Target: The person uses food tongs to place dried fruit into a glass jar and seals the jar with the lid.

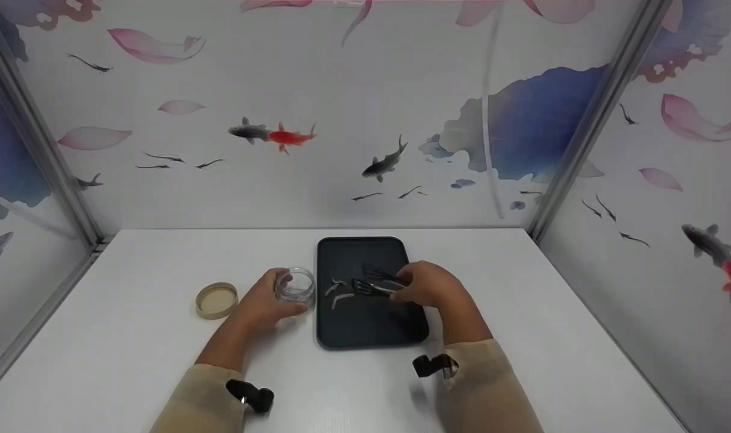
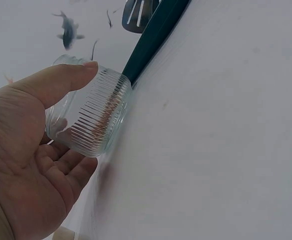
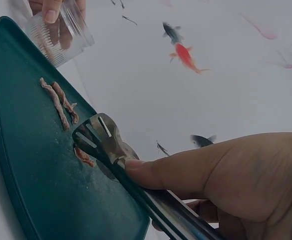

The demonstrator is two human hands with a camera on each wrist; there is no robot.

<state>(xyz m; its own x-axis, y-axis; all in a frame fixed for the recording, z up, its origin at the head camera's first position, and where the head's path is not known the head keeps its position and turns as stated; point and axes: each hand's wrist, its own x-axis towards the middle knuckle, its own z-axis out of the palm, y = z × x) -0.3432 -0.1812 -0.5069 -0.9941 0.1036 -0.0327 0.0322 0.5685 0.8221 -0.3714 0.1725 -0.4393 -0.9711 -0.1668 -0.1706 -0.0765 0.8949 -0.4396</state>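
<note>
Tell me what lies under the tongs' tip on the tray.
A reddish strip pokes out beneath the tongs, on the tray. The tip covers the strip's far part. Two more strips lie clear beside it.

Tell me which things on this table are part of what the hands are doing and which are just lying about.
In use:
- clear ribbed glass jar, held by the left hand
- slotted metal tongs, gripped by the right hand
- thin brownish strips that the tongs reach for
- dark rectangular tray under the strips

Lying about:
- round tan lid, left of the jar, untouched
</note>
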